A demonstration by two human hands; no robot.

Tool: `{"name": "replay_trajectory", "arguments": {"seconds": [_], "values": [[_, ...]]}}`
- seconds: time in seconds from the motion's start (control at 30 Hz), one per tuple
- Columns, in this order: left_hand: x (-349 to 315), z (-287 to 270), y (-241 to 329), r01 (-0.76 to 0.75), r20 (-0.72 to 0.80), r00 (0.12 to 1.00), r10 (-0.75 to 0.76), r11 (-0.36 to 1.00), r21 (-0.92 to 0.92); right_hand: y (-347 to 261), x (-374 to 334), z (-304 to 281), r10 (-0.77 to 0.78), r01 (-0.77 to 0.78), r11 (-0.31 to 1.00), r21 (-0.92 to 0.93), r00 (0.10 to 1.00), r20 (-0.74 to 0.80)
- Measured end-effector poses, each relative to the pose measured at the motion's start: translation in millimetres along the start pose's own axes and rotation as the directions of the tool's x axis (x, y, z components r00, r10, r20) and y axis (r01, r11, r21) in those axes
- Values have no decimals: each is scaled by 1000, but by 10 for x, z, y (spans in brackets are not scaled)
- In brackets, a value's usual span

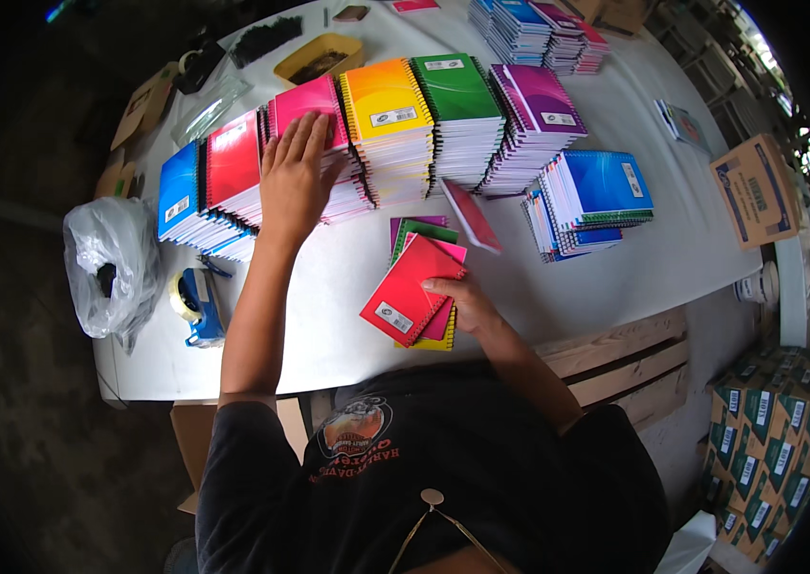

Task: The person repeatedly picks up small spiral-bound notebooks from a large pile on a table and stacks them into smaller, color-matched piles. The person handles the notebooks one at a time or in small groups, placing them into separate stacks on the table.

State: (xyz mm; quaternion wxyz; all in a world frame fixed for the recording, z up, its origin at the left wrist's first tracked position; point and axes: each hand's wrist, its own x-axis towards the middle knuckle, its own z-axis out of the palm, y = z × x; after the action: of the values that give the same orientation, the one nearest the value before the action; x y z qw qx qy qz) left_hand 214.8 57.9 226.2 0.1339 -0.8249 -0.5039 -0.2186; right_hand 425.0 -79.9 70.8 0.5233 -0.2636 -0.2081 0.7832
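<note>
My left hand point(296, 170) lies with fingers stretched over the front of the pink notebook stack point(303, 95), beside the red stack point(233, 153). In my right hand point(470, 304) is a fanned bundle of spiral notebooks, thumb on top. A red notebook point(401, 279) tops the bundle; pink and yellow edges show below it, green and purple ones beyond. A tilted red notebook point(471, 217) stands just past the bundle; what supports it cannot be made out. Blue point(178, 184), yellow point(385, 88), green point(458, 88) and purple stacks point(537, 100) complete the curved row.
Mixed notebooks topped with blue point(606, 182) are piled at right, more piles point(520, 29) at the back. A blue tape dispenser point(202, 306) and plastic bag point(110, 263) sit at left. Behind the row is a yellow tray point(321, 55); a cardboard box point(755, 191) stands right.
</note>
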Motion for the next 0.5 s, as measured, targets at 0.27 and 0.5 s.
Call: {"name": "replay_trajectory", "arguments": {"seconds": [0.27,0.5], "values": [[-761,-141,438,-138,-331,880,-339,485,-863,149,-79,-484,154,-146,975,165,987,-39],[-1354,125,893,127,109,980,-164,100,-987,225,-139,-455,129,-110,979,170,986,-106]]}}
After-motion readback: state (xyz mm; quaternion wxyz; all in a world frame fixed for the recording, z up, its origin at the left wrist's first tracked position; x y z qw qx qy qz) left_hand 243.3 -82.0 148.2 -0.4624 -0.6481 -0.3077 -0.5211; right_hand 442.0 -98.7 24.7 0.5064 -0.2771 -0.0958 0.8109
